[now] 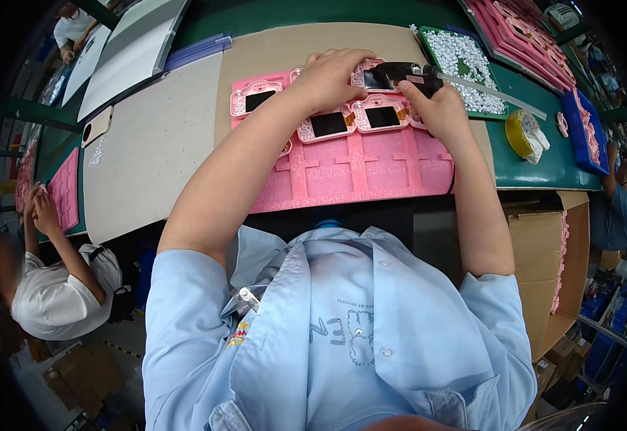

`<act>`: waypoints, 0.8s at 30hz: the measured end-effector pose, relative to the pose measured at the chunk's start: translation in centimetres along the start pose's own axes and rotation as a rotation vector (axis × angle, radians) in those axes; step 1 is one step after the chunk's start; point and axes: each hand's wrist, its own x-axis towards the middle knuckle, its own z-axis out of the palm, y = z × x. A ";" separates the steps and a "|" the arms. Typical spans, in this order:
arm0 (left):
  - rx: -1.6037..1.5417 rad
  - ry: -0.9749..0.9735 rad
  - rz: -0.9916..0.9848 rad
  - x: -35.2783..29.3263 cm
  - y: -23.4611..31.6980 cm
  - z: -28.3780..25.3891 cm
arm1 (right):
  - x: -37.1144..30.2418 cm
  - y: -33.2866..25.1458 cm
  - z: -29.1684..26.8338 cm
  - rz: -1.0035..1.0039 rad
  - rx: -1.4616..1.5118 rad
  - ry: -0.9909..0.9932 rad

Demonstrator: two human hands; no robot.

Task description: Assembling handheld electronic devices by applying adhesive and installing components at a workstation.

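Observation:
My right hand point(440, 109) is wrapped round a black hot glue gun point(398, 70), its nozzle pointing left. A long pale glue stick point(497, 92) juts from the gun's rear to the right. Under the nozzle lies a pink toy-camera shell point(378, 80) with a dark screen. My left hand point(328, 80) is closed on that shell's left side, forefinger along its upper edge, thumb at its lower left. Other pink shells with screens point(328, 125) sit in rows in a pink foam tray point(324, 172); my left hand and forearm cover some of them.
Right of the tray stand a green tray of small white parts point(432, 44), a yellow tape roll point(519, 135) and a blue bin of pink parts point(601, 154). Stacked pink trays point(525, 36) are at the back right. A phone point(98, 127) lies left; a co-worker point(62, 287) sits there.

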 end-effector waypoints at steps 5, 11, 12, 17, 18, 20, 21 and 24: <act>0.014 0.020 0.017 0.0 -0.1 0.2 | -0.3 0.1 -0.2 -0.024 -0.016 0.009; 0.044 0.038 0.026 -0.1 -0.3 0.3 | -1.7 -0.3 -2.4 0.025 -0.045 -0.058; 0.052 0.043 0.030 -0.2 -0.3 0.4 | -1.9 -0.3 -2.9 0.056 -0.064 -0.080; 0.084 0.053 0.058 0.0 -0.2 0.5 | -2.4 -1.7 -3.3 0.069 -0.188 -0.099; 0.095 0.056 0.063 0.0 -0.2 0.5 | -2.5 -2.0 -3.3 0.061 -0.221 -0.100; 0.088 0.059 0.062 0.0 -0.2 0.5 | -2.7 -2.7 -3.2 0.058 -0.277 -0.104; 0.083 0.060 0.060 0.0 -0.2 0.6 | -2.8 -3.0 -3.1 0.056 -0.331 -0.108; 0.074 0.063 0.055 -0.1 -0.3 0.7 | -2.8 -3.3 -3.0 0.050 -0.439 -0.118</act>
